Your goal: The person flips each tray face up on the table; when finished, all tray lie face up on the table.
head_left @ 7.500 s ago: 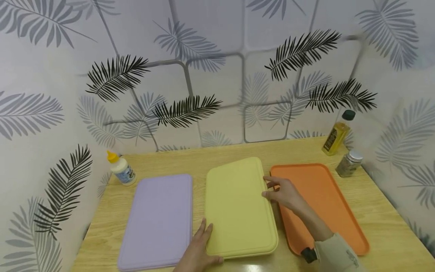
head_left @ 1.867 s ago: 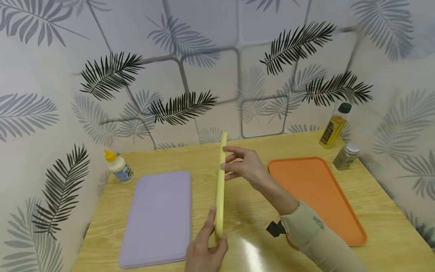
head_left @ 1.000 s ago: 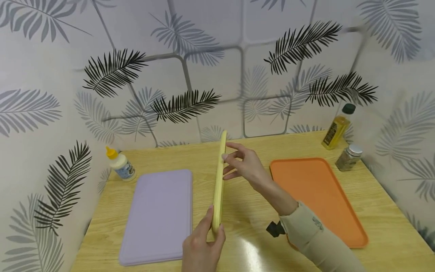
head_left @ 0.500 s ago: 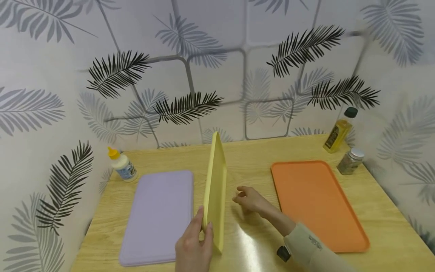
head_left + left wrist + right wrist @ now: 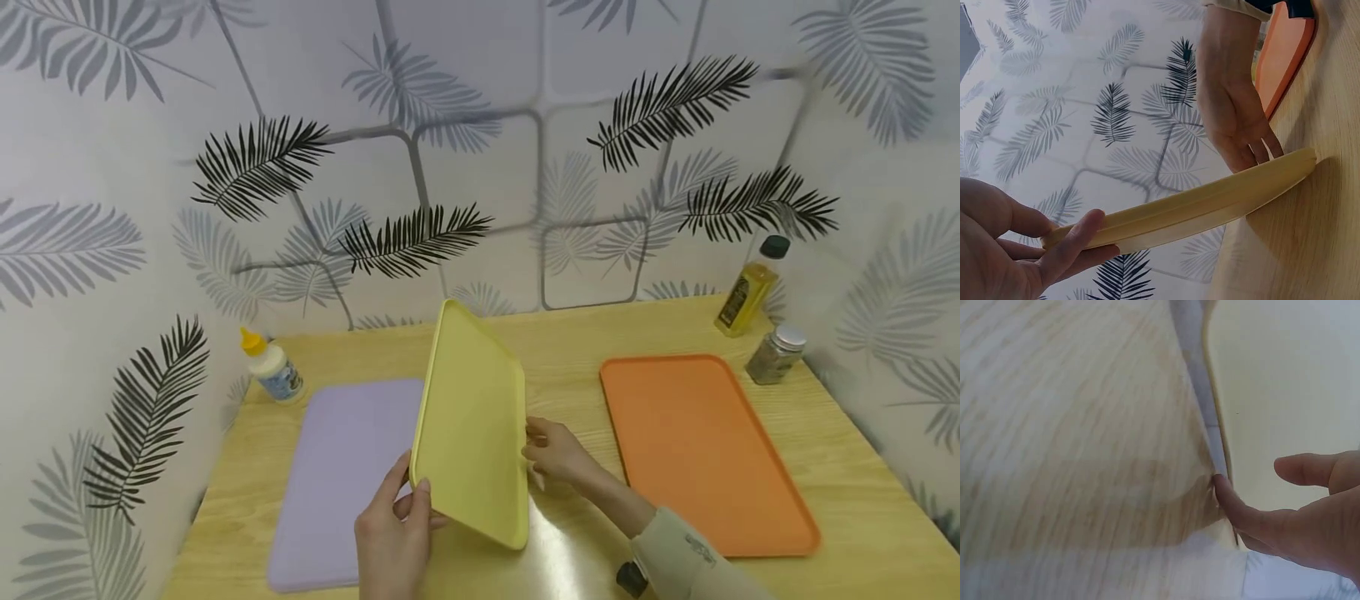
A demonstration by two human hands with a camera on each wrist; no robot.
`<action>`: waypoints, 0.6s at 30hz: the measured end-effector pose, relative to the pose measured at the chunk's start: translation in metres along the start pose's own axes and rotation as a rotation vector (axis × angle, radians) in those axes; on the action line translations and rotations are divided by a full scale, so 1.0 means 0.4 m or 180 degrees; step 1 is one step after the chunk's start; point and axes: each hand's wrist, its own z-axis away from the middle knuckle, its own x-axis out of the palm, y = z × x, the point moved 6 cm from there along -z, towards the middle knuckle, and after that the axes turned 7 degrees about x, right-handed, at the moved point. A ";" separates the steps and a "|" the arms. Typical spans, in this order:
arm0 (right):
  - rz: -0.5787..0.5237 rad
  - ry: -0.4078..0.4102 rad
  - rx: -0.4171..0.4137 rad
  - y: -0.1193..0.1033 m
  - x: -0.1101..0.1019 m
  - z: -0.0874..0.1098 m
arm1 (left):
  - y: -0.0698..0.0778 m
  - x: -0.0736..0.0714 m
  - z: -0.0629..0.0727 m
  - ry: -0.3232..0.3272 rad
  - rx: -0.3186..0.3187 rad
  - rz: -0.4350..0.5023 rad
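At far L on wood-look table [image 5: 570, 350], white bottle [image 5: 276, 373] w/ yellow cap, standing just beyond far-L corner of purple tray [image 5: 337, 475]; purple tray flat, R part hidden. Next R, near side, pinches near-L corner of yellow tray [image 5: 472, 417] w/ left hand [image 5: 397, 533], thumb over rim, fingers behind. Yellow tray mid-scene, betw. purple tray and orange tray [image 5: 705, 458], tilted, L side raised, inner face turned R; R edge low, can't tell if touching table. Prob. light for its size, thin, stiff, likely plastic; should turn as one piece w/ little flex. Smooth, so maybe slippery under flat fingers; prob. not fragile, though apt to clatter if dropped. Best hold: raised rim, one hand per long side, thumb inside, fingers outside; risk of twist or swing w/ one corner only in hand. At R edge, meets rim w/ fingertips of right hand [image 5: 558, 454], thumb and forefinger apart; pinch or mere touch, can't tell. Farther R, orange tray, flat, inner side up, well apart from yellow tray. At far R, bottle of yellow liquid [image 5: 750, 292], dark cap; just nearer, lidded jar [image 5: 777, 354].
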 end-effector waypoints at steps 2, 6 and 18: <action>-0.0150 0.0086 0.0017 0.003 -0.004 0.001 | -0.015 -0.008 -0.004 -0.0056 -0.0197 0.0100; -0.0204 0.0207 0.0002 0.007 -0.014 0.000 | -0.047 -0.023 -0.019 -0.0060 -0.0465 0.0373; -0.0465 0.0341 0.0089 0.020 -0.048 0.001 | -0.104 -0.040 -0.038 0.0112 -0.0748 0.1066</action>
